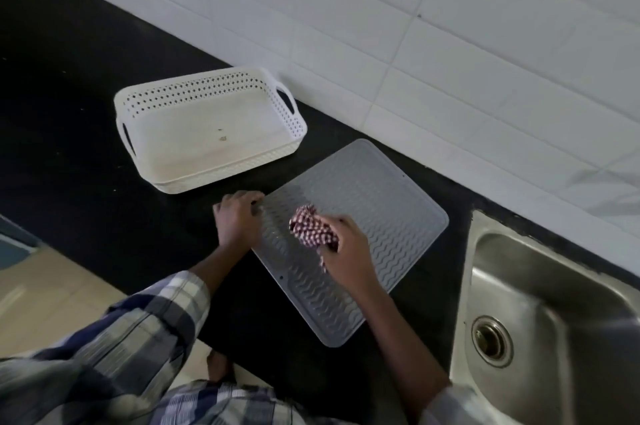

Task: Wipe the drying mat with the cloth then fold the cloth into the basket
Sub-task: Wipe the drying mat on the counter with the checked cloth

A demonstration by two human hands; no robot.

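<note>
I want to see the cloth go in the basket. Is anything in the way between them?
Nothing visible blocks it. The cloth is bunched in the right hand on the drying mat. Only bare black counter lies between the mat and the open basket.

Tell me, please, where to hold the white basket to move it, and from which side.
Grip the basket by the cut-out handles in its two short walls, fingers hooked through from outside. Its long walls are only perforated, and it stands upright and empty.
</note>
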